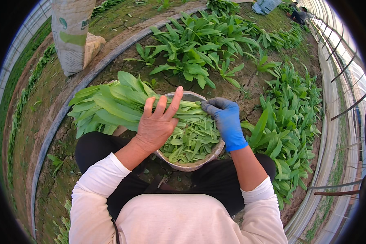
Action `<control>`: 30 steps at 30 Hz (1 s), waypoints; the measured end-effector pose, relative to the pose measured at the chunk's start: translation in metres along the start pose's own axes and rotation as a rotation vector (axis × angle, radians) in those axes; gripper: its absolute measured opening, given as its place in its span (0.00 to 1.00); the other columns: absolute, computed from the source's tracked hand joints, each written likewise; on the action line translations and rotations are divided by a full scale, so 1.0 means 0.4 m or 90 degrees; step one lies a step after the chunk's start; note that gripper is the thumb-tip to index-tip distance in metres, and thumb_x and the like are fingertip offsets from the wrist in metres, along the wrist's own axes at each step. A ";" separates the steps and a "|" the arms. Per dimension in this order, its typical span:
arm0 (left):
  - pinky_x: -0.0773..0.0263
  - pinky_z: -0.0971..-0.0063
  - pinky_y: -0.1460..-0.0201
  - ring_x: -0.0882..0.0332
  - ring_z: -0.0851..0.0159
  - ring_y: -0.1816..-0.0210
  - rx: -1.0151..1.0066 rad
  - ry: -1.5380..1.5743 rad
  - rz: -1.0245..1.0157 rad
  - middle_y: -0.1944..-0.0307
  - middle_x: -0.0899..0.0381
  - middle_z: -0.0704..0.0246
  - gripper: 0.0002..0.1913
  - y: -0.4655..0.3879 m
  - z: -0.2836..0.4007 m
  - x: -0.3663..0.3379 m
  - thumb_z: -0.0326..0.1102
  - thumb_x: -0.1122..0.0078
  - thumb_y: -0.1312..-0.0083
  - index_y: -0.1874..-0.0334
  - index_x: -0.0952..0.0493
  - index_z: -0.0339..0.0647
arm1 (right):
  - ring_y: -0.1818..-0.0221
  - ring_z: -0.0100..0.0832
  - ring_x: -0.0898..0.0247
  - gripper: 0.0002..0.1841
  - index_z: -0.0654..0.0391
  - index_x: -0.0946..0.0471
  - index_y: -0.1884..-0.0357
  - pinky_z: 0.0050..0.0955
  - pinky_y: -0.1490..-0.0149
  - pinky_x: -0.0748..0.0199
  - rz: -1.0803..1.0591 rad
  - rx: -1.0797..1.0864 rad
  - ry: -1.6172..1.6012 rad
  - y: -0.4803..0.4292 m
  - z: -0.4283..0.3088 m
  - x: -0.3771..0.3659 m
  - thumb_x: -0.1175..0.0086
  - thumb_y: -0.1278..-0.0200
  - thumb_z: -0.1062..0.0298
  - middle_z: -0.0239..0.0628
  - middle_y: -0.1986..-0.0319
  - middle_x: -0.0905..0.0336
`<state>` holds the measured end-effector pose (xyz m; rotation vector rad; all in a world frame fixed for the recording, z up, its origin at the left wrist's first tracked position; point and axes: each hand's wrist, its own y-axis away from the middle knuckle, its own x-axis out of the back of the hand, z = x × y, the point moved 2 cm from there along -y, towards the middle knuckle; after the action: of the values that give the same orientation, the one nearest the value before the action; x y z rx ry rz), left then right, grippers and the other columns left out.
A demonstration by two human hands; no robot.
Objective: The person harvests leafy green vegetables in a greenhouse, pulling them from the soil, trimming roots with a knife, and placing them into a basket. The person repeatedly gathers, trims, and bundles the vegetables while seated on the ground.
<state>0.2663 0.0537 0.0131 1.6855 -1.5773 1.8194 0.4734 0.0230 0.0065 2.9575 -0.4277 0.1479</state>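
Observation:
My bare left hand (158, 123) lies across a large bundle of long-leaved greens (106, 103), its fingers spread over the stalks; whether it grips them is hard to tell. The leaf tips point left and the stem ends right. My right hand (224, 117), in a blue glove with greyish fingertips, pinches the stem ends. Beneath the bundle, between my knees, stands a round basin (190, 167) with a worn rim, holding many loose small green leaves (190, 141).
Rows of leafy plants (289, 122) lie at the right, more greens (192, 45) ahead. A grey hose or pipe (56, 122) curves along the left. A printed woven sack (71, 39) stands upper left, another sack (266, 6) farther off. People (299, 15) are far at upper right, near plastic sheeting (329, 122).

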 end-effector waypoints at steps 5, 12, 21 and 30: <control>0.41 0.55 0.35 0.32 0.55 0.41 0.031 0.032 -0.039 0.24 0.39 0.60 0.06 -0.002 -0.004 -0.001 0.35 0.39 0.52 0.81 0.19 0.42 | 0.67 0.19 0.27 0.06 0.65 0.16 0.63 0.23 0.59 0.26 0.004 0.094 0.015 0.023 0.000 -0.025 0.35 0.37 0.73 0.30 0.69 0.17; 0.42 0.57 0.35 0.34 0.53 0.40 0.050 0.147 -0.073 0.23 0.42 0.55 0.02 -0.006 0.011 0.013 0.30 0.38 0.53 0.78 0.19 0.41 | 0.67 0.42 0.22 0.06 0.60 0.19 0.60 0.32 0.61 0.24 0.138 0.461 0.394 0.035 -0.026 -0.012 0.37 0.38 0.73 0.41 0.68 0.19; 0.41 0.60 0.37 0.32 0.54 0.42 0.040 0.156 -0.061 0.24 0.41 0.53 0.03 0.006 0.020 0.000 0.30 0.38 0.53 0.76 0.19 0.41 | 0.71 0.33 0.25 0.04 0.60 0.23 0.60 0.33 0.65 0.26 0.209 0.306 0.157 -0.008 0.005 -0.005 0.44 0.30 0.71 0.35 0.72 0.22; 0.35 0.65 0.38 0.27 0.62 0.45 0.270 0.794 -0.196 0.40 0.23 0.64 0.12 -0.006 -0.038 -0.005 0.25 0.28 0.50 0.61 0.16 0.41 | 0.57 0.30 0.20 0.12 0.64 0.19 0.51 0.30 0.46 0.25 0.280 0.323 0.685 -0.056 -0.002 0.132 0.41 0.30 0.67 0.36 0.62 0.17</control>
<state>0.2593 0.0674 0.0162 0.4771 -0.4007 2.3172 0.5304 0.0300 0.0105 2.5667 -0.9084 1.9793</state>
